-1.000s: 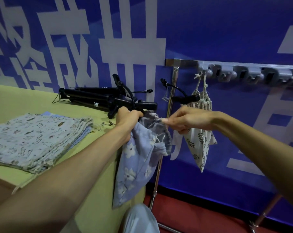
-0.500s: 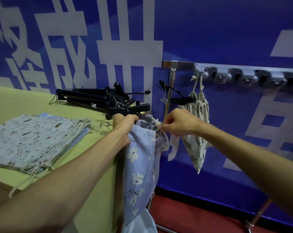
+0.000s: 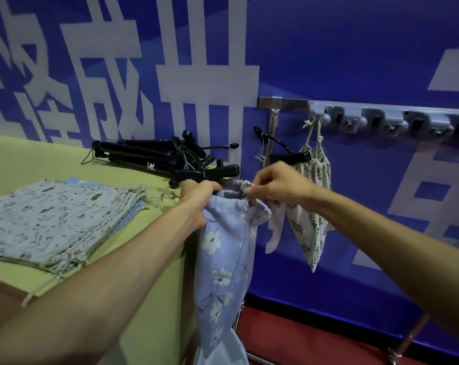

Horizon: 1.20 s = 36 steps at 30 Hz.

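A light blue drawstring bag with white flowers [image 3: 224,262] hangs long and full off the table's right edge. My left hand [image 3: 199,192] grips the left side of its gathered mouth. On the right side of the mouth, my right hand [image 3: 277,187] pinches the rim or cord with curled fingers. A black object sticks out of the bag's mouth between my hands, mostly hidden. A cream bag with a green leaf print [image 3: 311,206] hangs by its cord from a grey hook rail [image 3: 381,123] on the blue wall.
A stack of flat printed cloth bags [image 3: 57,219] lies on the yellow-green table [image 3: 39,159] at the left. Folded black tripods [image 3: 154,156] lie at the table's back. A metal rack pole [image 3: 269,151] stands beside the table. Red floor shows below.
The blue bag has dropped to hang straight down, and its mouth has been drawn tighter. My right hand has closed onto the rim. Both hands stayed near the table corner.
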### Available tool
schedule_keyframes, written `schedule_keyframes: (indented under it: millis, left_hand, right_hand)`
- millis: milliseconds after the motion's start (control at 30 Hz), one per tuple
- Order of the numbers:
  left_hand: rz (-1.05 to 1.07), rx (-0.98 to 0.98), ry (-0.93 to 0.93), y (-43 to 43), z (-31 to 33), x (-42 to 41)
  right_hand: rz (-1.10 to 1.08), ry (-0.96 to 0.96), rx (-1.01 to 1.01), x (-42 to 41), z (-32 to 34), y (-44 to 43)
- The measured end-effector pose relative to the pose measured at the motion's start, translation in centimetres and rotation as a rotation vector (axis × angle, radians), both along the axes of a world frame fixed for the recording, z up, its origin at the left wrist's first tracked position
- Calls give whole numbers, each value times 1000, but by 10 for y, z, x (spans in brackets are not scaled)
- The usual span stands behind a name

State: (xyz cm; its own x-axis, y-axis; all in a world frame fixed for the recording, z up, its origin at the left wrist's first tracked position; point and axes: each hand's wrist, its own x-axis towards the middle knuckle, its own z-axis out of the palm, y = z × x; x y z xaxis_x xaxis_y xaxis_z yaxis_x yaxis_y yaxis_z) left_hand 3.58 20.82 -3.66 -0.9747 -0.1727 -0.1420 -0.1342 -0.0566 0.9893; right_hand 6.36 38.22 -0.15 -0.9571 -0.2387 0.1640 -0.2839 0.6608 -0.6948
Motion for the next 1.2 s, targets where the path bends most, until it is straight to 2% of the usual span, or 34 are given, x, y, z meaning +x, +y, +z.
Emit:
schedule_keyframes:
  millis: [167, 267, 367, 433, 500, 567, 600, 700, 767, 867, 1067, 1133, 1200]
  left_hand:
    - [-139, -63, -92, -1, -2, -5]
    - [-287, -131, -141, -3, 1, -3]
    - [-401, -217, -154, -8, 5, 3]
    - [-409, -440, -82, -12, 8, 5]
    - [-354, -783, 38, -14, 12, 10]
    - [-224, -1085, 204, -15, 15, 14]
    - [-150, -1152, 299, -14, 15, 15]
    - [-62, -1045, 556, -5, 13, 23]
    - [-153, -942, 670, 6, 16, 29]
    - [-330, -920, 704, 30, 23, 29]
    - [-379, -683, 696, 71, 23, 25]
    - [-401, -694, 713, 82, 19, 24]
    - [-412, -787, 743, 89, 15, 23]
  right_hand:
    - [26, -123, -167, 1, 18, 3]
    - [76, -204, -196, -1, 24, 0]
    - [53, -190, -190, -5, 26, -9]
    - [28, -155, -194, -7, 29, -14]
    - [7, -127, -198, -9, 32, -14]
    - [-10, -113, -209, -10, 35, -12]
    - [-22, -111, -228, -10, 38, -11]
    - [-82, -78, -336, -7, 45, -3]
    - [-72, -57, -365, -3, 49, 2]
    - [-10, -24, -295, 6, 52, 3]
    - [2, 35, -312, 22, 61, 23]
    - [-8, 46, -248, 27, 65, 31]
    - [-28, 58, -164, 34, 71, 36]
